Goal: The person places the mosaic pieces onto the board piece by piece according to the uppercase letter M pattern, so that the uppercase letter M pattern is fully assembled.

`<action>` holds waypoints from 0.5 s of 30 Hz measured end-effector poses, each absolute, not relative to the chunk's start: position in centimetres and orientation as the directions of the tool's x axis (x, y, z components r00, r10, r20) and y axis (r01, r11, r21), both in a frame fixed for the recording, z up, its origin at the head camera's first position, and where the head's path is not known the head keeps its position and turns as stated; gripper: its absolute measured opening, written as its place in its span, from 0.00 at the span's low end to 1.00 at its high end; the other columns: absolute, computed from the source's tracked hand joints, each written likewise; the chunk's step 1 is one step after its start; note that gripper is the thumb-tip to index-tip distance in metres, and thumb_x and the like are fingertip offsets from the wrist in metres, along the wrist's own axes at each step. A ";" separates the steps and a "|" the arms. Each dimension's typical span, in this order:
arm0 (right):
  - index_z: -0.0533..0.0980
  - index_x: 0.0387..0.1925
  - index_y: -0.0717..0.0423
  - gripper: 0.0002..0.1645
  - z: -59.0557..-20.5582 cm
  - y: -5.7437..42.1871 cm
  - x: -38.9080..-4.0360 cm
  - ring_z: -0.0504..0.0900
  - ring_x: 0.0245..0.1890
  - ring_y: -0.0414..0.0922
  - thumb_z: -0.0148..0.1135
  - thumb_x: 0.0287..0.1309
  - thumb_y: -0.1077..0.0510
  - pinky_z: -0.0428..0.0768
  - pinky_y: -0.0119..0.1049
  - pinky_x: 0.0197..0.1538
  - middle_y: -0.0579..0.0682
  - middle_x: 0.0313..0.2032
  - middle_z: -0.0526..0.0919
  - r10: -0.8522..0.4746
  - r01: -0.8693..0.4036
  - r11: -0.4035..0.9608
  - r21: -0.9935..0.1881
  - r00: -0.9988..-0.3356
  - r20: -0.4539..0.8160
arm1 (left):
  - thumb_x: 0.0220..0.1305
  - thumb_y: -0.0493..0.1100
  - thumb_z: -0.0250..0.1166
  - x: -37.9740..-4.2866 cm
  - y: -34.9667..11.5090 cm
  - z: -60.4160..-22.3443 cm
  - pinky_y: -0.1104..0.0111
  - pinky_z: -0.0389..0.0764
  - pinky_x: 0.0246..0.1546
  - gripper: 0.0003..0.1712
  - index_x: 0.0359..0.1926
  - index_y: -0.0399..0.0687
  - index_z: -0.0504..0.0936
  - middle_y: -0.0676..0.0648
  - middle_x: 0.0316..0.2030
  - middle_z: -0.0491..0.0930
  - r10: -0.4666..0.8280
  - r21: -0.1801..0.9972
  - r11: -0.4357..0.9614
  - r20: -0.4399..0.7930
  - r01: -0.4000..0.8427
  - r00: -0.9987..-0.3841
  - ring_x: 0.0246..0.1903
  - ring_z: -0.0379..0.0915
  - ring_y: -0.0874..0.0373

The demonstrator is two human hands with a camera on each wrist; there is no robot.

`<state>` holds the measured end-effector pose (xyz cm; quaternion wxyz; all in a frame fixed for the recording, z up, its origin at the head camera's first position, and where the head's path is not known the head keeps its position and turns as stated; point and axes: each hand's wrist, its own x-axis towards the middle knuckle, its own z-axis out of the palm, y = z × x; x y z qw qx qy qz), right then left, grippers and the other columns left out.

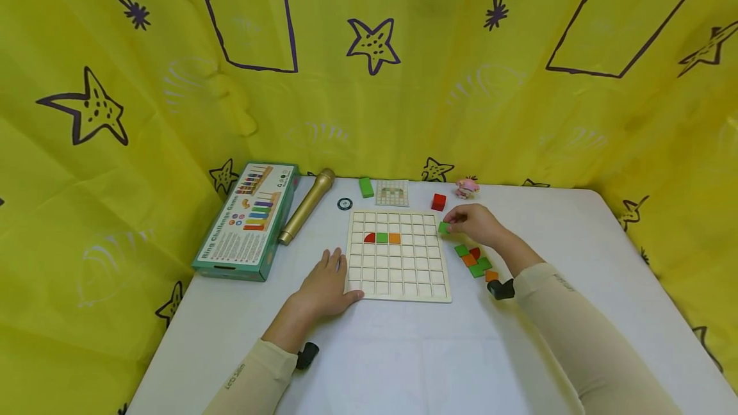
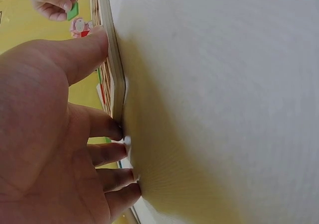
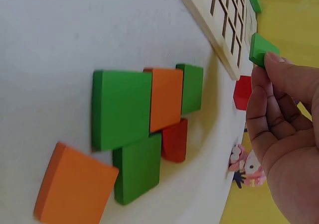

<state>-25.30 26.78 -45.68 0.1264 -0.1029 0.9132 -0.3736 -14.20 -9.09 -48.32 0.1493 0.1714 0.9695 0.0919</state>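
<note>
Green square tile is being pinched by the right hand beside the wooden grid board. Placing seems underway, probably calling next for alignment over a bare cell. The board is holding a red tile, another green tile, an orange tile; the left hand is resting unclenched against its edge.

Room lies on the board's near side; loose tiles crowd its right.

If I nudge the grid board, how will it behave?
Probably stiff: the grid board looks like a flat, solid-edged panel. It would likely slide rather than tip, lying flat on the white table. The left hand touching its edge may steady it.
</note>
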 end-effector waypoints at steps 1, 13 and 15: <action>0.82 0.44 0.62 0.09 -45.7 26.5 -25.3 0.76 0.40 0.51 0.68 0.63 0.63 0.78 0.40 0.48 0.53 0.39 0.82 -0.284 -0.094 0.697 -0.711 -0.946 -0.154 | 0.69 0.65 0.58 -14.2 -9.1 -48.3 0.52 0.54 0.73 0.53 0.74 0.26 0.56 0.31 0.76 0.50 0.360 0.228 0.924 -0.258 0.306 -0.897 0.75 0.41 0.33; 0.84 0.44 0.59 0.09 -46.0 23.8 -26.0 0.76 0.43 0.52 0.69 0.62 0.62 0.77 0.44 0.53 0.53 0.40 0.83 -0.307 -0.085 0.686 -0.723 -0.934 -0.181 | 0.69 0.65 0.59 -14.2 -9.0 -48.2 0.51 0.53 0.73 0.52 0.74 0.26 0.56 0.31 0.76 0.50 0.358 0.233 0.925 -0.264 0.301 -0.896 0.75 0.41 0.34; 0.84 0.44 0.58 0.08 -46.0 23.4 -26.0 0.76 0.44 0.51 0.68 0.63 0.62 0.77 0.44 0.53 0.52 0.41 0.83 -0.310 -0.088 0.691 -0.718 -0.933 -0.184 | 0.69 0.65 0.59 -14.2 -9.0 -48.2 0.51 0.53 0.74 0.53 0.74 0.27 0.56 0.31 0.76 0.49 0.358 0.233 0.925 -0.265 0.301 -0.895 0.76 0.41 0.34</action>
